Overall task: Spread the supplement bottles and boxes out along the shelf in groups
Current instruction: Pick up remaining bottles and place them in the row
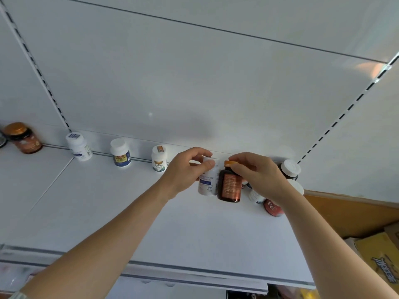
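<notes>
We see both forearms reaching up and forward over the white shelf [129, 212], converging near its back edge. Our left hand [185, 169] comes in from the lower left, wrist bent slightly, its fingers and thumb curled round the upper part of a white bottle [208, 182] that stands upright on the shelf. Our right hand [259, 173] comes in from the lower right, fingers bent down over the orange cap of a dark amber bottle [230, 186], pinching it at the top. The two bottles stand side by side, touching or nearly so.

Just behind the right hand and partly hidden by it sits a cluster of other bottles, among them a dark one with a white cap [290, 168] and a red-lidded one [273, 208]. Along the back of the shelf to the left, well apart from each other, stand three white bottles [119, 152] and, at the far left, a brown jar [23, 138].
</notes>
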### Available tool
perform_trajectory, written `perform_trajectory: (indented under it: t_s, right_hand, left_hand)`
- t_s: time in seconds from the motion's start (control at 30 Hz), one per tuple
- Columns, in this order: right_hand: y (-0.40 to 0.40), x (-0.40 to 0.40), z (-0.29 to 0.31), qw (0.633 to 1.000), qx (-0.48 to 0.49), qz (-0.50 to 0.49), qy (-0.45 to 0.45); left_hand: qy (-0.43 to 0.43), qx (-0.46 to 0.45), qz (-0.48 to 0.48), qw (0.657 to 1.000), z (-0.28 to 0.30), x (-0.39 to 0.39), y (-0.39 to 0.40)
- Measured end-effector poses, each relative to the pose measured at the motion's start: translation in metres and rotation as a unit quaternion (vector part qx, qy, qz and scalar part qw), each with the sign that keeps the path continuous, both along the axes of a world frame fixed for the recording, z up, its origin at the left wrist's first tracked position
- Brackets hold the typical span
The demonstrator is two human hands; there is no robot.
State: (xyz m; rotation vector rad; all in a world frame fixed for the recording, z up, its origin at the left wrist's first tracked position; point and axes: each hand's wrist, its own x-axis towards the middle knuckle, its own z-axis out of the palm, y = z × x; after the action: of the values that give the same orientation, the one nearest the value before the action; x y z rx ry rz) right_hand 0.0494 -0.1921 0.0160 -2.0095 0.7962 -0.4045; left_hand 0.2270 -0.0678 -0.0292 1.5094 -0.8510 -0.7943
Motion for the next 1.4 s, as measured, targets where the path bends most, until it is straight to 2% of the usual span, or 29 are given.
perform_trajectory:
  t_s: [0.13, 0.37, 0.6, 0.83, 1.03, 1.23, 1.4]
  right_hand:
    - [0.005, -0.005, -0.011, 1.0, 0.005, -0.019, 0.008]
    - [0.028, 0.001, -0.007, 1.0, 0.008, 0.015, -0.001]
    - [0.049, 0.014, -0.003, 0.999, 0.029, 0.045, -0.009]
    - [0.085, 0.032, -0.005, 0.994, 0.067, 0.087, -0.004]
    - [0.126, 0.061, 0.009, 0.993, 0.062, 0.094, -0.031]
    - [0.171, 0.106, 0.016, 0.994, 0.054, 0.098, 0.002]
    - [0.214, 0.151, 0.01, 0.996, 0.045, 0.077, -0.008]
  left_hand:
    - [0.026, 0.001, -0.011, 1.0, -0.002, -0.002, 0.008]
    - [0.064, 0.019, -0.004, 0.998, 0.004, -0.007, 0.039]
    - [0.017, 0.022, 0.065, 0.998, 0.016, -0.018, 0.074]
    - [0.02, 0.04, 0.101, 0.994, 0.013, -0.012, 0.12]
    - [0.026, 0.024, 0.113, 0.993, 0.014, 0.015, 0.157]
    - [0.025, 0.026, 0.098, 0.995, 0.017, 0.062, 0.205]
    - [0.006, 0.028, 0.1, 0.995, 0.017, 0.11, 0.247]
